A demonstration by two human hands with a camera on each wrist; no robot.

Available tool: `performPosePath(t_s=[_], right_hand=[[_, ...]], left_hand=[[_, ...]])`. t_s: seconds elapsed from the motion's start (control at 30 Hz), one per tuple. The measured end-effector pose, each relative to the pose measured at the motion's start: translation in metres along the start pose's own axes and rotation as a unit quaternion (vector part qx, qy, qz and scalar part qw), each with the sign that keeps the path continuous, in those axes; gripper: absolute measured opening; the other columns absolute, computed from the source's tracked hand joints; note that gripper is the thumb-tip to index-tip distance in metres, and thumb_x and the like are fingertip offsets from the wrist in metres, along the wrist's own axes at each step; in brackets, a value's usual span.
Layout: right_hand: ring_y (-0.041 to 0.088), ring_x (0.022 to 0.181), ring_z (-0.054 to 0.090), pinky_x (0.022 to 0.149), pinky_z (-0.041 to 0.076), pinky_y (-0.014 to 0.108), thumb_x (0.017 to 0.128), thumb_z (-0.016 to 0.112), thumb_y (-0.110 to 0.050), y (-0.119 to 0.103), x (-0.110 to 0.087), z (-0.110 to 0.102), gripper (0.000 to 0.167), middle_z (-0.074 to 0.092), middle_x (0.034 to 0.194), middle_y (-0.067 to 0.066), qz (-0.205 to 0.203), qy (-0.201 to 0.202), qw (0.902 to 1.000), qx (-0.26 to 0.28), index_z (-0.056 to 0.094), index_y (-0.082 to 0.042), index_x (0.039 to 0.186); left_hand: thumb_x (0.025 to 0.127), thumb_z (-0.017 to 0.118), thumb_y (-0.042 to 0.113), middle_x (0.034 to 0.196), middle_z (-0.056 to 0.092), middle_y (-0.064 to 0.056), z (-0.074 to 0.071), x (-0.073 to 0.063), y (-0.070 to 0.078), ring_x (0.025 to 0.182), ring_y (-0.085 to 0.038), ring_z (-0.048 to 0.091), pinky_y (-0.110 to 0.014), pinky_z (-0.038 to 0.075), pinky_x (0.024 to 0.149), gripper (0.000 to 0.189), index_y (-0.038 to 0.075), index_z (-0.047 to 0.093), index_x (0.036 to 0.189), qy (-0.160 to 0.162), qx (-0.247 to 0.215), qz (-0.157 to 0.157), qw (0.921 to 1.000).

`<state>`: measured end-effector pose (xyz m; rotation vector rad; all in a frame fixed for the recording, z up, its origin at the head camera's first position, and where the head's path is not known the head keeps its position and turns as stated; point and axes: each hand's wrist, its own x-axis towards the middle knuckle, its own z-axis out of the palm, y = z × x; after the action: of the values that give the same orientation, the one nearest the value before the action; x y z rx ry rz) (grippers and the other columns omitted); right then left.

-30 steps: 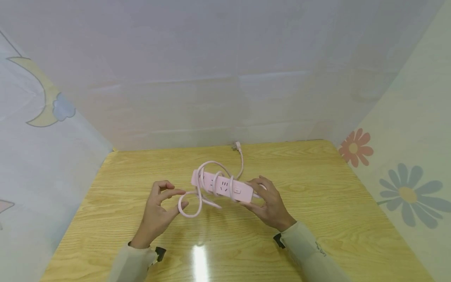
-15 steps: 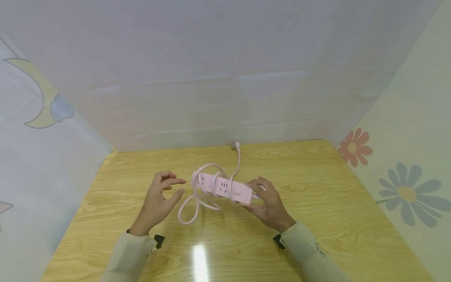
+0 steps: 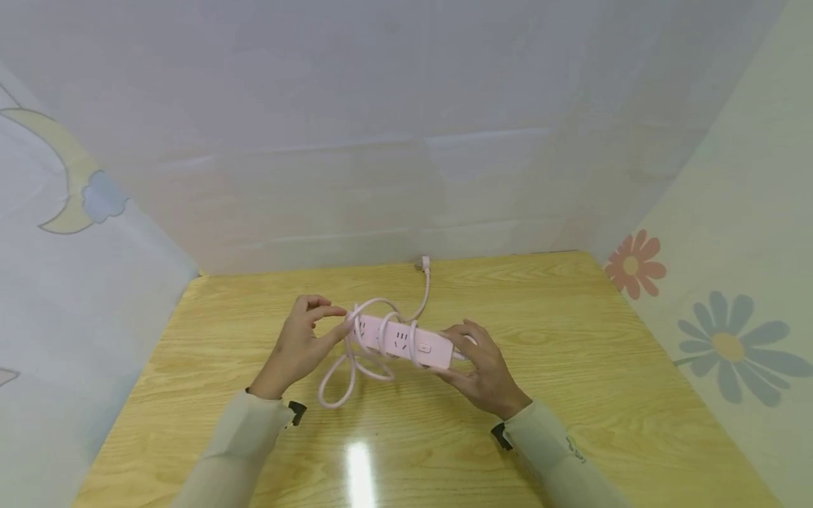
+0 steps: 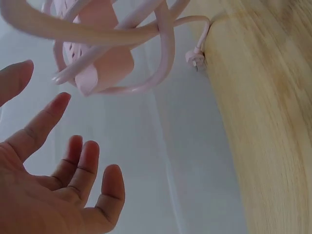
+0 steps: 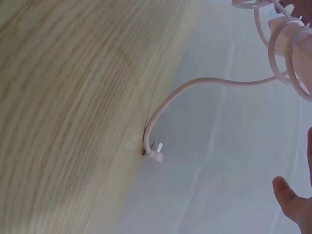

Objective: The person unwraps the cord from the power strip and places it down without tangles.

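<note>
A pink power strip (image 3: 435,348) is held tilted above the table, its pink cord (image 3: 379,301) wound several times around it. My right hand (image 3: 485,370) grips the strip's switch end between thumb and fingers. Beside the other end is my left hand (image 3: 298,349), thumb and index fingertip close to the cord there. The left wrist view shows that hand (image 4: 34,195) with its fingers spread and a gap to the cord. A loose loop of cord hangs below the strip's left end. The plug (image 3: 425,264) lies at the table's back edge.
The wood-grain table (image 3: 603,423) meets a pale sheet (image 3: 406,197) behind it. Sheets also stand at both sides, the right one printed with flowers (image 3: 727,346). A light reflection shines on the table near the front.
My left hand has let go of the cord loop and moved up and right to the strip's left end. The loop has dropped slightly. My right hand keeps its hold.
</note>
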<state>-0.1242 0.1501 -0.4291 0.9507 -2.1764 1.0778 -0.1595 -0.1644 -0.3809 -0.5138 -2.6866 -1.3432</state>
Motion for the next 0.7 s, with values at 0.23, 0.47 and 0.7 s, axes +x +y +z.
performPosePath(t_s=[0.23, 0.47, 0.7], right_hand=[[0.030, 0.104, 0.058, 0.098, 0.037, 0.070, 0.094, 0.064, -0.047, 0.000, 0.000, 0.001, 0.051, 0.062, 0.110, 0.012, -0.006, 0.000, 1.0000, -0.001, 0.065, -0.002, 0.119], [0.030, 0.105, 0.058, 0.105, 0.035, 0.063, 0.095, 0.063, -0.046, 0.000, 0.000, 0.002, 0.051, 0.062, 0.111, 0.011, -0.004, -0.001, 1.0000, -0.005, 0.064, -0.002, 0.119], [0.029, 0.106, 0.057, 0.101, 0.037, 0.067, 0.095, 0.064, -0.046, 0.000, 0.000, 0.000, 0.052, 0.061, 0.111, 0.012, -0.003, 0.005, 1.0000, -0.002, 0.064, -0.001, 0.120]], left_hand=[[0.087, 0.080, 0.023, 0.125, 0.050, -0.017, 0.008, 0.003, 0.003, 0.115, -0.036, 0.050, -0.052, 0.047, 0.090, 0.025, 0.002, 0.076, 0.100, 0.024, 0.026, 0.004, 0.9994], [0.086, 0.082, 0.018, 0.119, 0.056, -0.018, 0.012, 0.005, 0.003, 0.112, -0.036, 0.052, -0.051, 0.045, 0.091, 0.019, 0.000, 0.076, 0.088, 0.054, 0.061, 0.027, 0.9963], [0.086, 0.079, 0.008, 0.121, 0.055, -0.020, 0.011, 0.005, 0.002, 0.114, -0.037, 0.052, -0.048, 0.048, 0.086, 0.014, -0.005, 0.073, 0.089, 0.080, 0.012, 0.010, 0.9967]])
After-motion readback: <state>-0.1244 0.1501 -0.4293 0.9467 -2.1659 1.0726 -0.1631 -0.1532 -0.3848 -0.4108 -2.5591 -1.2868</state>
